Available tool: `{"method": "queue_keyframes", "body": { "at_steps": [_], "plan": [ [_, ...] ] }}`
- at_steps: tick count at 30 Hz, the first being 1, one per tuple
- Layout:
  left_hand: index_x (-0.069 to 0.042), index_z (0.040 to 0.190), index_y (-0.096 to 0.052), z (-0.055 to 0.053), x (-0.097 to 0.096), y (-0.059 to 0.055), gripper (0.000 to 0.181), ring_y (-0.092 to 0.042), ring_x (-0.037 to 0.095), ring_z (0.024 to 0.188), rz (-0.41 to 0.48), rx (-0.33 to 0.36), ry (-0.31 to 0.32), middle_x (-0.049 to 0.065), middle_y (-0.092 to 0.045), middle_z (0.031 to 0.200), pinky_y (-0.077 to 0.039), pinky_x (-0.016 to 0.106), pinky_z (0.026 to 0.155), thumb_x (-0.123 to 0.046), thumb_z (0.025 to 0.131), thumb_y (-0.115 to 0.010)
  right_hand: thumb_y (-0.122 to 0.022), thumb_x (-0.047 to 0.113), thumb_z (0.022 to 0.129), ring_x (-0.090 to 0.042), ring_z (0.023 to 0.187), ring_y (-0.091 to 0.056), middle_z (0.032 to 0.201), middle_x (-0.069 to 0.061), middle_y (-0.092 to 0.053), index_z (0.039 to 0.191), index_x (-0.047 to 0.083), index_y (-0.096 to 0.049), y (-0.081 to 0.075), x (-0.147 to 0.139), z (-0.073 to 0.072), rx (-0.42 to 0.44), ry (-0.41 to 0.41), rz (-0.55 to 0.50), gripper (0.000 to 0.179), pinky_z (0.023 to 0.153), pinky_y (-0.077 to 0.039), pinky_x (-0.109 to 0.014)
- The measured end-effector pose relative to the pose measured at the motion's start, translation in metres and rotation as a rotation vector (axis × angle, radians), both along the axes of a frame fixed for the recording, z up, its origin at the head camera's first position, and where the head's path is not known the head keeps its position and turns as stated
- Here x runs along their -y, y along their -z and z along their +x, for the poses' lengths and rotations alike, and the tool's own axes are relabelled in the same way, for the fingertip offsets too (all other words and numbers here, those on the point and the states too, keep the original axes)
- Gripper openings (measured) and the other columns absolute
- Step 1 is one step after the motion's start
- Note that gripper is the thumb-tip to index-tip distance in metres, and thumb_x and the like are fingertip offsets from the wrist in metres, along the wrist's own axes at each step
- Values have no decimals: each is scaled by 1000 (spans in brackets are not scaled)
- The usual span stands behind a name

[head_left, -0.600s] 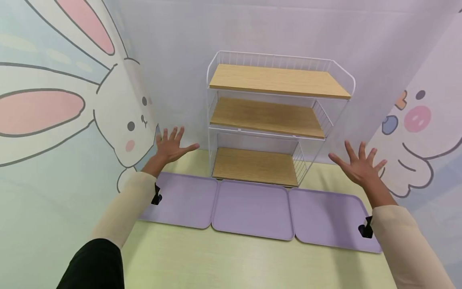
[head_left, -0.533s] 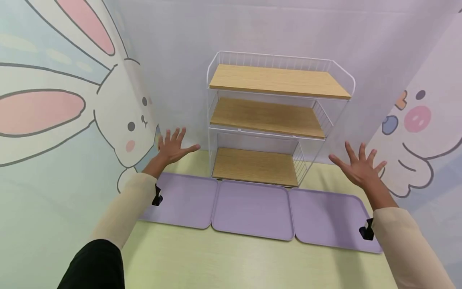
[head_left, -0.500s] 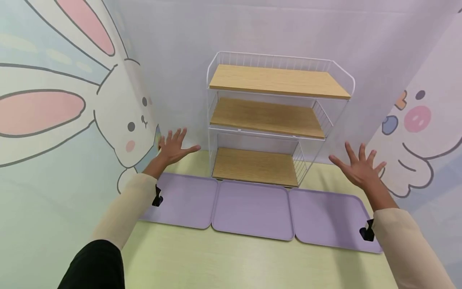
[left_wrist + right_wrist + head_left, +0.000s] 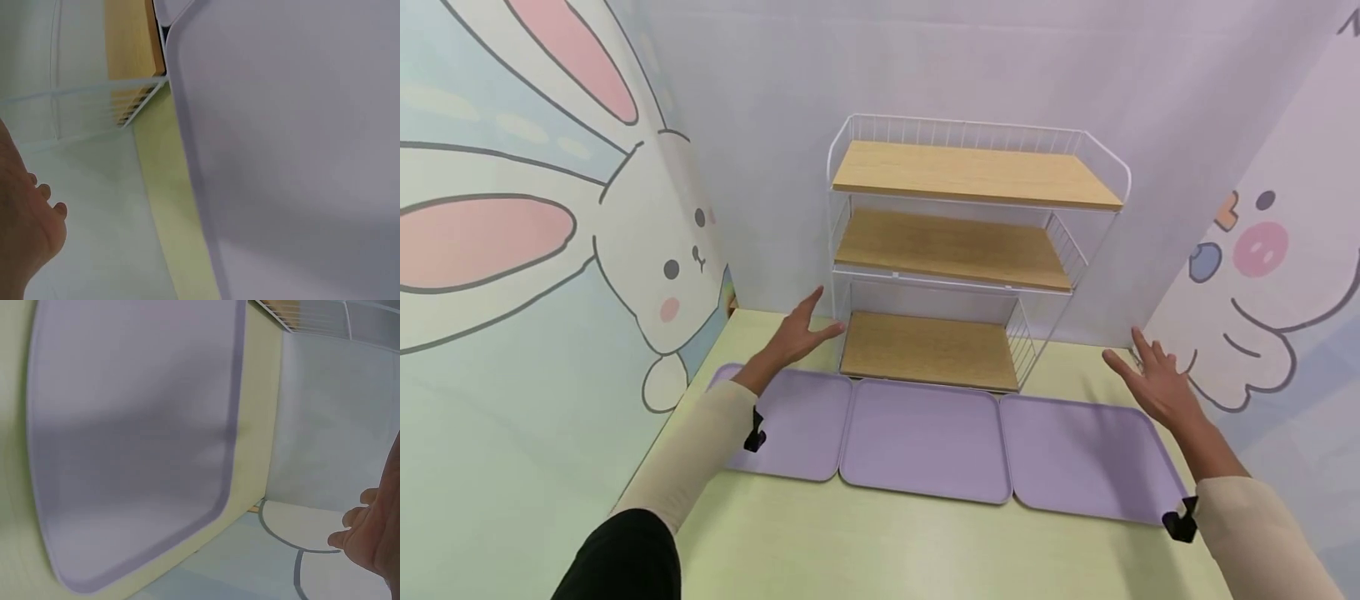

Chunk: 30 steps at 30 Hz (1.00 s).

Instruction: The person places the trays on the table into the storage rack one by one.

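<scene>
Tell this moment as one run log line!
left hand: holds nothing, thumb out | right hand: holds nothing, thumb out | rack: three-tier | trays: three, side by side

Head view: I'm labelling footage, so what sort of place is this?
Probably a staged tabletop set: cartoon-printed walls flank a pale yellow table, with three purple trays lined up before a wire rack.

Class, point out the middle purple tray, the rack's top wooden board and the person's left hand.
Middle purple tray (image 4: pixel 927 440), head view: its bare centre.
Top wooden board (image 4: pixel 972 173), head view: its upper face.
Left hand (image 4: pixel 793 340), head view: middle of the hand.
</scene>
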State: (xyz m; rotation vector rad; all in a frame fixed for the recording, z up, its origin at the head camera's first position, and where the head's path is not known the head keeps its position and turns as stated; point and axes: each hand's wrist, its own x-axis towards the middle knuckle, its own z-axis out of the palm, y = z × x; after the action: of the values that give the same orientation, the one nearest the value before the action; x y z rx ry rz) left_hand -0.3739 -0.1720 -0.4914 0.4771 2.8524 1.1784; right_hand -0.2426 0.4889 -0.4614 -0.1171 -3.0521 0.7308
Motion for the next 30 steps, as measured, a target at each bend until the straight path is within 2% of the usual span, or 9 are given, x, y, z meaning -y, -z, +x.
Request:
{"method": "queue_keyframes", "body": {
  "at_steps": [3,7,11,16,19,23,30],
  "plan": [
    [-16,184,-4,2,-12,6,104,-19,48,175,22,3,20,22,-14,190,-22,69,140,-61,109,-61,-33,67,116,-85,155,4,176,-50,8,180,14,13,7,-8,7,14,0,-47,96,114,-12,-99],
    [-4,182,-2,4,-23,11,102,-15,47,176,60,20,48,24,-11,190,-17,64,143,-59,114,-55,-33,64,117,-84,155,-8,176,-50,-1,180,11,10,20,-17,18,20,4,-72,94,112,-20,-98],
    [0,180,-1,3,-30,17,95,-10,45,177,101,33,65,24,-7,190,-13,61,144,-56,119,-46,-32,65,117,-83,153,-15,176,-50,-5,180,11,11,34,-27,29,52,17,-79,94,113,-23,-95],
    [1,180,1,-1,-36,25,81,-10,45,177,120,42,82,24,-6,190,-12,59,144,-43,123,-36,-29,67,116,-83,151,-19,175,-50,-8,180,12,13,47,-37,40,99,34,-94,94,114,-25,-94],
    [0,180,2,-1,-39,27,77,-12,45,177,136,74,93,25,-8,189,-13,58,144,-39,124,-33,-29,68,116,-82,152,-19,175,-49,-13,180,12,13,56,-41,47,132,44,-119,95,114,-25,-93],
    [0,180,1,0,-41,32,74,-11,43,177,147,106,83,24,-8,189,-13,57,144,-34,123,-31,-29,68,116,-81,153,-19,175,-47,-18,180,10,10,69,-46,57,155,50,-146,95,115,-26,-91],
    [-2,180,3,2,-41,41,72,-15,42,176,135,106,75,25,-10,189,-16,56,144,-28,122,-31,-33,67,115,-81,153,-18,173,-50,-19,179,2,6,92,-57,72,168,56,-168,99,116,-24,-92]
  ]
}}
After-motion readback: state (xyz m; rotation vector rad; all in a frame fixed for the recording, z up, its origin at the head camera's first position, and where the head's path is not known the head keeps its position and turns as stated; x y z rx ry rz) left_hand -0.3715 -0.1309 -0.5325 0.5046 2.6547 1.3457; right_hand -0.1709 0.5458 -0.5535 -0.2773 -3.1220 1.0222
